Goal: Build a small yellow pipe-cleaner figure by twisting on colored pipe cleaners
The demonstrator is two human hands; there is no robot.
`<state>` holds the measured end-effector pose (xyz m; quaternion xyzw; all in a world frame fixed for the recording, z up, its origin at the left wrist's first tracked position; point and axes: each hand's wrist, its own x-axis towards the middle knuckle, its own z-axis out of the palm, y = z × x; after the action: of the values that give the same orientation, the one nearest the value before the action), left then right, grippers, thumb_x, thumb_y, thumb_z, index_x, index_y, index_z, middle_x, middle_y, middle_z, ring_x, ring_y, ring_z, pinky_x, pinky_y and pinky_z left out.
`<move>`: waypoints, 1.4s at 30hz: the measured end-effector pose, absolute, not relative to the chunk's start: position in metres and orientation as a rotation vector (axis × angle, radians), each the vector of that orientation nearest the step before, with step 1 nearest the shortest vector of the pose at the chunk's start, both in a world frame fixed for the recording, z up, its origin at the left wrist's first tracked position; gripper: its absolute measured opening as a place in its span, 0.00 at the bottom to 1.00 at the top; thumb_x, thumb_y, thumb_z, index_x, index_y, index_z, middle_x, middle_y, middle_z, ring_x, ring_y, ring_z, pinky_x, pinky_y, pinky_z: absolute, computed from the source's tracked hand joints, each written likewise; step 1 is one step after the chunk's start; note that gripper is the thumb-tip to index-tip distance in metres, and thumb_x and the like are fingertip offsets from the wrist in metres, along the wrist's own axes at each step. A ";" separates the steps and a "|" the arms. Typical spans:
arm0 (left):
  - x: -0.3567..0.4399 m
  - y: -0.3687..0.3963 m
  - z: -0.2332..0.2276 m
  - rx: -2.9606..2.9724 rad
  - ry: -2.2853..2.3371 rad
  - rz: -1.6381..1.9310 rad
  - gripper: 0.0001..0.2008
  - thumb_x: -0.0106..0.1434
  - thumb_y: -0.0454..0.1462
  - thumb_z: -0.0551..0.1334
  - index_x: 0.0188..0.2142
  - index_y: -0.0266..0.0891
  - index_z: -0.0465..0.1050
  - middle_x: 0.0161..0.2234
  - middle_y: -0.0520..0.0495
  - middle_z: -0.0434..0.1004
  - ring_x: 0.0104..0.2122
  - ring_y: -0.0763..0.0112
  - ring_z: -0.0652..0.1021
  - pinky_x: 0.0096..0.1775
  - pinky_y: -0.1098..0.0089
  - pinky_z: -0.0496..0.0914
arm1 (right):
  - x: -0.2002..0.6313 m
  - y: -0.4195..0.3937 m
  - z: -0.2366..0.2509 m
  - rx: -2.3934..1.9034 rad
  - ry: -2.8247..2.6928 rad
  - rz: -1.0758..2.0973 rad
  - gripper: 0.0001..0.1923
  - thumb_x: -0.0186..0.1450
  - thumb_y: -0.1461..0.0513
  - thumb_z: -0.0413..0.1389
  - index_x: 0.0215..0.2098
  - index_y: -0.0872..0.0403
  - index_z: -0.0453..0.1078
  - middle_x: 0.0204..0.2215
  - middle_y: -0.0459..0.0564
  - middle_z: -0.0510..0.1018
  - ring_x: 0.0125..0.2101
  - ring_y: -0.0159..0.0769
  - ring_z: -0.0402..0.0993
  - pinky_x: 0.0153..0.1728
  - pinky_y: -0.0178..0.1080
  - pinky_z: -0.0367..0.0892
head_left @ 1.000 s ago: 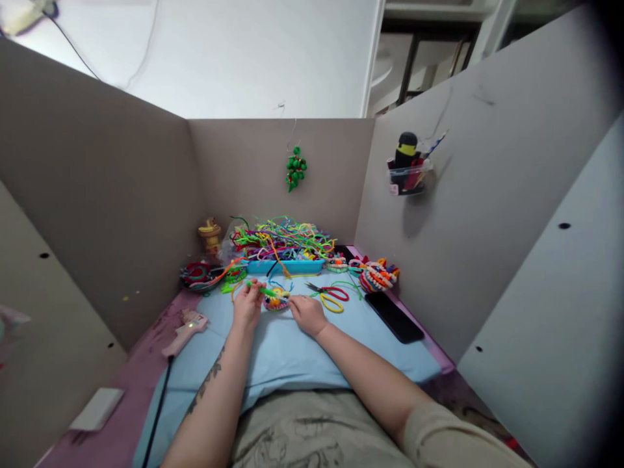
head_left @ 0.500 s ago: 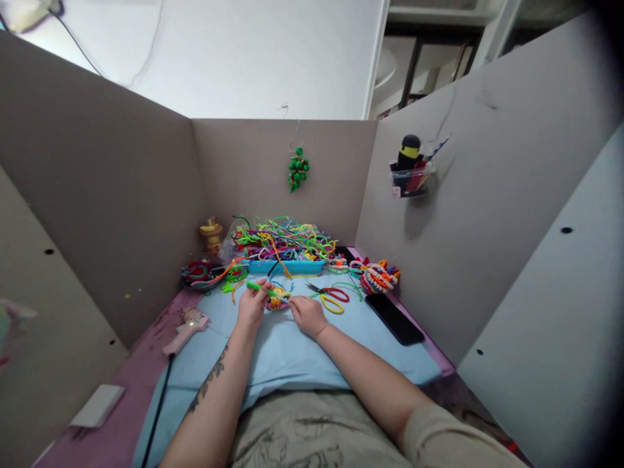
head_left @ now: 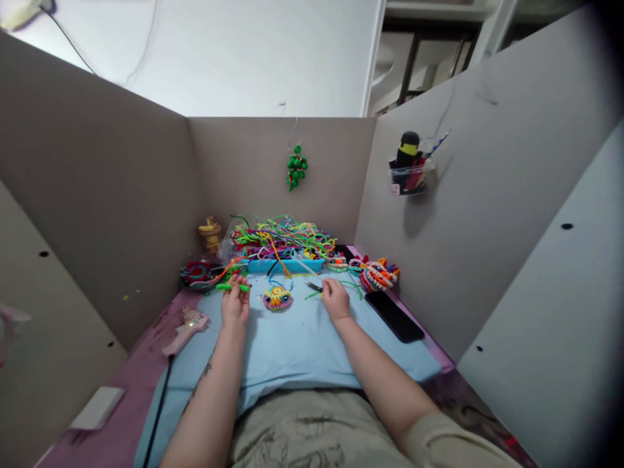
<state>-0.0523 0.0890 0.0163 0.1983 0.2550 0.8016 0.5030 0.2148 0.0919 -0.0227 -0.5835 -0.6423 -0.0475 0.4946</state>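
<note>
My left hand [head_left: 234, 302] holds a short green pipe cleaner [head_left: 233, 286] at its fingertips, left of a small round yellow and purple pipe-cleaner piece [head_left: 277, 298] lying on the light blue cloth [head_left: 297, 344]. My right hand [head_left: 335, 299] rests over the scissors [head_left: 314, 286], covering their handles; only the blades show. Whether the fingers grip the handles is hidden.
A blue tray [head_left: 285, 265] heaped with coloured pipe cleaners stands at the back. Finished coloured pieces [head_left: 376, 275] and a black phone [head_left: 394, 315] lie to the right, a pink glue gun [head_left: 186, 327] with its cord to the left. Grey partition walls enclose the desk.
Both hands have parted from the round piece, which now lies alone. My left hand moved left with the green pipe cleaner; my right hand moved right onto the scissors.
</note>
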 end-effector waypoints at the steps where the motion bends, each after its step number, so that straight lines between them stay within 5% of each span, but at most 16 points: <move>1: -0.048 0.087 0.016 0.542 0.640 1.886 0.10 0.57 0.35 0.62 0.40 0.39 0.69 0.27 0.54 0.71 0.23 0.83 0.71 0.31 0.77 0.69 | 0.225 0.094 -0.023 -1.488 -1.538 -0.112 0.13 0.63 0.64 0.45 0.38 0.55 0.72 0.35 0.52 0.74 0.37 0.37 0.67 0.39 0.36 0.60; 6: -0.022 0.078 0.009 1.069 0.884 1.583 0.17 0.57 0.40 0.59 0.46 0.38 0.67 0.26 0.54 0.68 0.17 0.83 0.64 0.18 0.79 0.59 | 0.253 0.098 -0.019 -1.817 -1.582 -0.066 0.13 0.60 0.64 0.50 0.37 0.49 0.75 0.35 0.53 0.73 0.38 0.41 0.66 0.38 0.40 0.58; 11: -0.011 0.071 -0.001 1.864 1.198 1.486 0.14 0.59 0.37 0.56 0.45 0.38 0.69 0.39 0.45 0.74 0.39 0.67 0.73 0.41 0.68 0.67 | 0.234 0.091 -0.011 -1.618 -1.487 -0.178 0.13 0.60 0.62 0.51 0.41 0.53 0.73 0.44 0.57 0.70 0.47 0.48 0.60 0.45 0.48 0.55; 16: -0.001 0.061 -0.007 2.319 1.252 1.301 0.11 0.61 0.36 0.53 0.42 0.40 0.68 0.41 0.44 0.74 0.41 0.65 0.73 0.44 0.64 0.66 | 0.188 0.073 -0.012 -0.972 -1.777 0.306 0.17 0.62 0.58 0.50 0.48 0.54 0.66 0.37 0.52 0.73 0.34 0.36 0.69 0.34 0.37 0.65; 25: -0.001 0.067 -0.010 2.171 1.227 1.412 0.09 0.57 0.37 0.60 0.38 0.39 0.71 0.38 0.45 0.75 0.37 0.68 0.75 0.38 0.69 0.69 | 0.180 0.068 -0.013 -0.985 -1.582 0.480 0.08 0.57 0.60 0.55 0.34 0.54 0.73 0.30 0.49 0.76 0.30 0.35 0.70 0.31 0.36 0.65; 31: -0.004 0.068 -0.009 2.042 1.253 1.353 0.11 0.59 0.36 0.56 0.39 0.39 0.74 0.26 0.50 0.77 0.25 0.72 0.76 0.33 0.71 0.70 | 0.190 0.076 -0.018 -0.981 -1.442 0.571 0.05 0.53 0.62 0.56 0.28 0.55 0.71 0.28 0.48 0.74 0.30 0.35 0.70 0.33 0.36 0.66; 42: 0.003 0.064 -0.013 2.180 1.240 1.341 0.09 0.56 0.39 0.61 0.37 0.40 0.72 0.32 0.49 0.77 0.30 0.71 0.76 0.34 0.72 0.69 | 0.172 0.061 -0.014 -0.921 -1.710 0.665 0.11 0.58 0.60 0.55 0.39 0.53 0.73 0.37 0.50 0.78 0.38 0.38 0.73 0.42 0.41 0.67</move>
<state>0.0031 0.0639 -0.0132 0.7581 0.4313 0.4663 0.1480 0.1717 0.0606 -0.0140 -0.3836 -0.7125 0.2772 0.5180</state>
